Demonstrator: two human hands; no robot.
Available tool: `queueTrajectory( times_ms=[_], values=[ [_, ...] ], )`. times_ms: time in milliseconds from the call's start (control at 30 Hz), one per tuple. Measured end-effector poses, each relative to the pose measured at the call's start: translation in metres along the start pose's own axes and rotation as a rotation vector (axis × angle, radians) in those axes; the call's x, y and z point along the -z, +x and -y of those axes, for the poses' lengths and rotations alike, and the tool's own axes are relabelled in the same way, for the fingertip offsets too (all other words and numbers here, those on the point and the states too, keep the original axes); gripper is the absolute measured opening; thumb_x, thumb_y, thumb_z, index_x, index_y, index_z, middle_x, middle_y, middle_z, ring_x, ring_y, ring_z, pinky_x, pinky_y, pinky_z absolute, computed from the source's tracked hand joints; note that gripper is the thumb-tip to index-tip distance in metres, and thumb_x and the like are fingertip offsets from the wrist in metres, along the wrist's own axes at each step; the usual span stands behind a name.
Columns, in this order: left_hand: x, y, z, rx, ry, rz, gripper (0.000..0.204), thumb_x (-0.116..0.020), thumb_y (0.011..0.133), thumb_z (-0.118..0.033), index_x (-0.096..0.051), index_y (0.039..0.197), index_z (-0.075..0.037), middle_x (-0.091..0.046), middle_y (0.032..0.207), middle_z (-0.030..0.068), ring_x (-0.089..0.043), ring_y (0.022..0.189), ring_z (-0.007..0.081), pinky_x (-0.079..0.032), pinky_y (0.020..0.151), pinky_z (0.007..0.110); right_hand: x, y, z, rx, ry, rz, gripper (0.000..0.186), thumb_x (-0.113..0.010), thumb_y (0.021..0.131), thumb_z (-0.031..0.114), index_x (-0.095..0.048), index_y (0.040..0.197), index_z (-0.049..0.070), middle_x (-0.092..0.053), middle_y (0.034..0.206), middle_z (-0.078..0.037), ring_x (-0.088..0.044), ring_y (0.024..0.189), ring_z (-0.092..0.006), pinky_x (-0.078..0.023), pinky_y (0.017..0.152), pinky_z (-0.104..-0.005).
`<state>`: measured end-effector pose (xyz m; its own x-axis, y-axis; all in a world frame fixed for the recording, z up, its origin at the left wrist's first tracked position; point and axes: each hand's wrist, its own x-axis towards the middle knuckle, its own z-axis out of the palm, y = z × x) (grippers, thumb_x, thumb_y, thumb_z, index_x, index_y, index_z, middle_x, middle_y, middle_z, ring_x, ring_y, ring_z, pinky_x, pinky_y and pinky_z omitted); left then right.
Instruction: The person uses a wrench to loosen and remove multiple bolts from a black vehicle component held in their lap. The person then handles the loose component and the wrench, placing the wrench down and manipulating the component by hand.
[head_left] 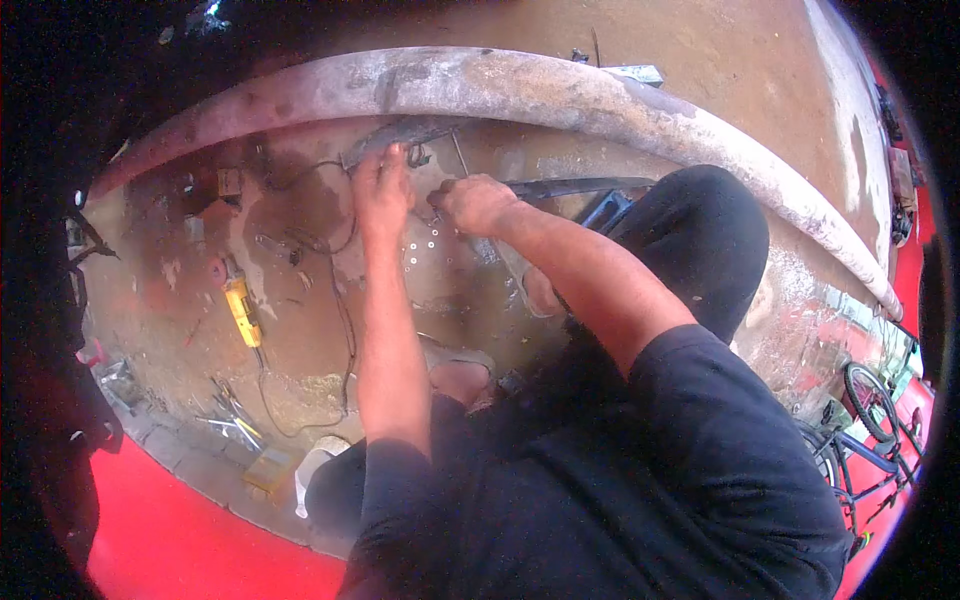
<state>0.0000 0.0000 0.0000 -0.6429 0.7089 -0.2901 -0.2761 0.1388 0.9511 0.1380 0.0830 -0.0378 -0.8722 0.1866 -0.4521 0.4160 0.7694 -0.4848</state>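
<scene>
My left hand [383,192] reaches to a dark flat piece [412,130] in front of the long pipe. Its fingers are bent and pressed together, and whatever they pinch is hidden. Close by on the right, my right hand [478,205] is closed with its fingers curled round something I cannot make out. A thin metal rod [458,150] sticks up just beyond it; whether the hand grips that rod is not clear. Several small pale washers [413,250] lie on the floor below and between the hands. A long dark bar [580,186] extends right from behind my right wrist.
A long, thick, whitish pipe [430,85] crosses the floor beyond my hands. A yellow angle grinder [243,312] with its cable lies at left. Loose rods [236,420] are lower left, a blue metal piece [606,212] beside my right knee, and a bicycle [870,430] at far right.
</scene>
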Motion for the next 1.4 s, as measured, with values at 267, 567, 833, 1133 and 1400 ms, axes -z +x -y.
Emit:
queueTrajectory(
  times_ms=[267,567,833,1133,1400],
  values=[
    [0.001,-0.013,-0.002,-0.043,0.03,0.02,0.025,-0.061,0.108,-0.03,-0.064,0.108,-0.005,-0.034,0.059,-0.0081,-0.029,0.045,0.0043,-0.024,0.043,0.026,-0.002,-0.001,0.003,-0.028,0.033,0.059,0.057,-0.075,0.084,0.015,-0.063,0.14,0.019,-0.065,0.136,-0.013,-0.064,0.125,-0.0358,-0.052,0.105,-0.047],
    [0.009,0.005,-0.005,0.033,-0.047,-0.103,0.027,-0.061,0.109,-0.03,-0.064,0.108,-0.003,-0.035,0.06,-0.006,-0.029,0.044,0.005,-0.026,0.04,0.026,-0.003,-0.005,0.003,-0.003,0.05,-0.025,0.063,-0.08,0.078,0.017,-0.063,0.139,0.018,-0.064,0.138,-0.01,-0.066,0.122,-0.0349,-0.053,0.103,-0.0473],
    [0.006,0.004,-0.001,-0.029,0.029,-0.06,0.027,-0.061,0.109,-0.029,-0.063,0.108,-0.003,-0.036,0.061,-0.0066,-0.029,0.044,0.0046,-0.025,0.041,0.026,0.002,-0.003,0.002,0.005,0.033,-0.006,0.059,-0.079,0.08,0.017,-0.064,0.137,0.019,-0.064,0.138,-0.011,-0.065,0.123,-0.0351,-0.053,0.103,-0.0474],
    [0.006,0.02,0.002,0.005,0.062,-0.068,0.031,-0.059,0.109,-0.033,-0.064,0.108,-0.003,-0.035,0.059,-0.0063,-0.03,0.043,0.0061,-0.025,0.04,0.026,-0.002,-0.003,0.002,0.003,-0.014,-0.014,0.049,-0.067,0.091,0.017,-0.062,0.14,0.019,-0.063,0.14,-0.013,-0.066,0.121,-0.0366,-0.054,0.103,-0.0474],
    [0.086,0.059,0.122,0.701,-0.374,-0.264,0.036,-0.058,0.107,-0.038,-0.06,0.116,-0.004,-0.029,0.058,-0.005,-0.025,0.044,0.0088,-0.022,0.04,0.026,-0.055,-0.009,0.012,0.01,-0.127,0.014,0.072,-0.069,0.091,0.046,-0.05,0.153,0.015,-0.057,0.147,-0.016,-0.062,0.129,-0.0334,-0.052,0.104,-0.0443]
  ],
)
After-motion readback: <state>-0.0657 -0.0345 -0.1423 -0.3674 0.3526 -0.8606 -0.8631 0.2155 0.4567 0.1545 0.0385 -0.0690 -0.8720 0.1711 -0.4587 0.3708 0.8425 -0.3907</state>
